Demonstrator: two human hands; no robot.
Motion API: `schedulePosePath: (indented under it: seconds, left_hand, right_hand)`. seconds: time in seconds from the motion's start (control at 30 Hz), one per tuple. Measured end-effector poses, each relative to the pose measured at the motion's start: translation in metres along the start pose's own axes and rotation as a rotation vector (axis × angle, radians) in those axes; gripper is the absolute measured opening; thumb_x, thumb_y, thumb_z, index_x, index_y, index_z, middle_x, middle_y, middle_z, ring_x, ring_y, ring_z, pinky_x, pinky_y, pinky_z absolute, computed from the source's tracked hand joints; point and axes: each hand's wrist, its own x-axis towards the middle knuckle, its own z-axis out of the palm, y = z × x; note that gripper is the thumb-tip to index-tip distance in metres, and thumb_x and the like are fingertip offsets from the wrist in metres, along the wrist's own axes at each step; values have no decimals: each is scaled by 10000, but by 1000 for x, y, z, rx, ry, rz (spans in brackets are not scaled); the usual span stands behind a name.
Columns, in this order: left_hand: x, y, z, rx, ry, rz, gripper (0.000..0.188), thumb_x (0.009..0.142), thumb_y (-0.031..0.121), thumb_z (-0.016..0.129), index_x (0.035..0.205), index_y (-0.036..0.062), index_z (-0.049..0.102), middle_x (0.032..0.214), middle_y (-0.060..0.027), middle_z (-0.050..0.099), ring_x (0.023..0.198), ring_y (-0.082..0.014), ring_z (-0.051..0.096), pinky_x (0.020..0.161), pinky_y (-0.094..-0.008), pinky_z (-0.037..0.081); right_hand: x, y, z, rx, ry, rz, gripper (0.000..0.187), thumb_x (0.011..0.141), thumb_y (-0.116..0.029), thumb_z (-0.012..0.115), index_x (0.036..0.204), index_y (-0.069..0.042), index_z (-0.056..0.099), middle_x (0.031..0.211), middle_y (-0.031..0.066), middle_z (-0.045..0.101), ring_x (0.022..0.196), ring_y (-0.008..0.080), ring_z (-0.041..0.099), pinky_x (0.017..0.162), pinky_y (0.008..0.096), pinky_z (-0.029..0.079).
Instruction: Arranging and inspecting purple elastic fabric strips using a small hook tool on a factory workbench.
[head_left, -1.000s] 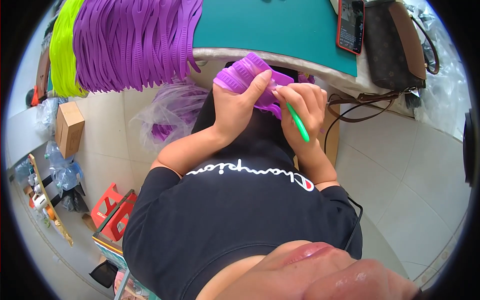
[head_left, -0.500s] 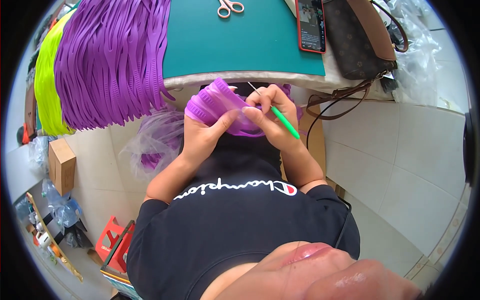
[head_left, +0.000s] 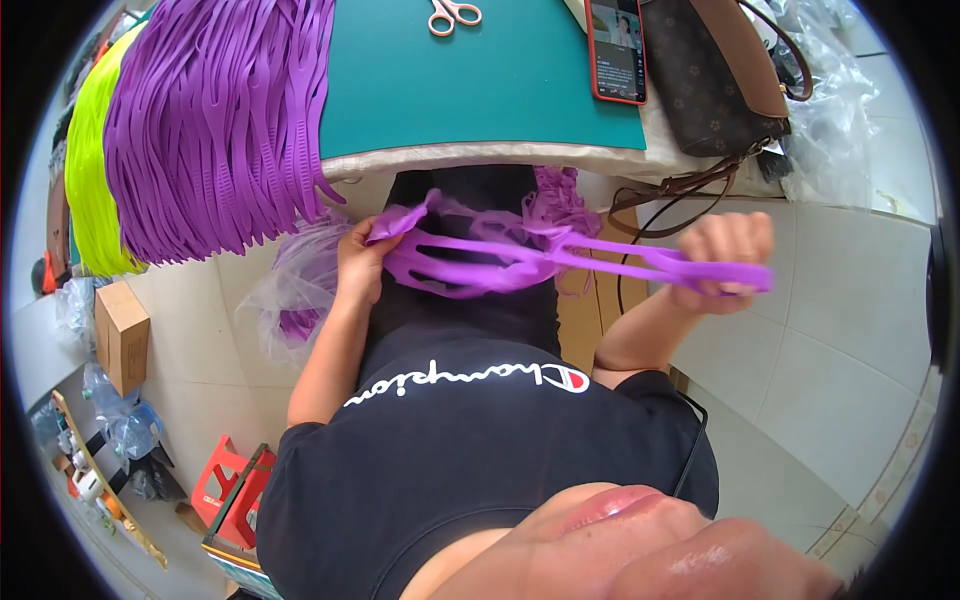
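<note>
My left hand (head_left: 362, 262) is closed, pinching one end of a purple rubber strap piece (head_left: 470, 270) over my lap. From there the slotted purple bands stretch across to the right. My right hand (head_left: 728, 262), blurred by motion, is out to the right with its fingers curled round the other end of the purple strap. The green-handled pick seen earlier does not show now. More crumpled purple straps (head_left: 560, 205) hang just beyond my lap, under the table edge.
Purple straps (head_left: 215, 130) and neon-yellow straps (head_left: 95, 170) drape over the table's left edge. On the green mat (head_left: 450, 100) are scissors (head_left: 455, 14); a phone (head_left: 617, 55) and brown handbag (head_left: 715, 90) lie to the right. A cardboard box (head_left: 122, 335) and red stool (head_left: 235, 490) are at lower left.
My right hand has pulled far to the right, drawing the purple strap out long. My left hand has shifted slightly left. The green-handled pick has gone from sight.
</note>
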Motion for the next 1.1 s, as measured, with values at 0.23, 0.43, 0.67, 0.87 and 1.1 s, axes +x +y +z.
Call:
schedulePosePath:
  seconds: [0.23, 0.43, 0.67, 0.87, 1.1]
  left_hand:
    - [9, -30, -72, -453, 72, -381, 244, 937, 92, 537, 1153, -15, 576, 1092, -130, 644, 982, -228, 636, 892, -344, 518]
    - [18, -37, -139, -773, 162, -493, 320, 951, 97, 455, 1245, -17, 507, 1155, -143, 622, 1042, -237, 624, 920, -357, 522]
    - [28, -70, -200, -879, 274, -472, 300, 904, 43, 459, 1185, -9, 552, 1074, -136, 657, 898, -204, 672, 768, -311, 586]
    - [12, -24, -100, -794, -57, -625, 310, 945, 159, 474, 1198, -10, 533, 1068, -156, 656, 981, -277, 649, 878, -413, 540]
    - [-37, 68, 12, -833, -370, -667, 389, 966, 253, 501, 1242, -21, 512, 1189, -168, 606, 1104, -299, 597, 983, -448, 459]
  right_hand:
    - [8, -91, -5, -21, 196, -457, 57, 877, 4, 535, 848, -28, 498, 830, 56, 554, 649, 138, 562, 529, 244, 453]
    - [8, -212, -34, -52, 248, -656, 60, 892, -31, 519, 917, 21, 506, 893, 95, 571, 627, 149, 560, 540, 250, 446]
    - [42, -314, -41, -292, 302, -611, 112, 832, -19, 483, 928, 40, 474, 859, 110, 554, 570, 166, 530, 542, 269, 431]
    - [70, -221, -1, -477, 168, -361, 120, 901, -17, 511, 970, 75, 478, 975, 130, 510, 702, 140, 491, 571, 253, 408]
    - [62, -57, 20, -598, -74, 45, 109, 907, -11, 443, 1005, 0, 487, 1053, 170, 530, 770, 153, 515, 579, 278, 460]
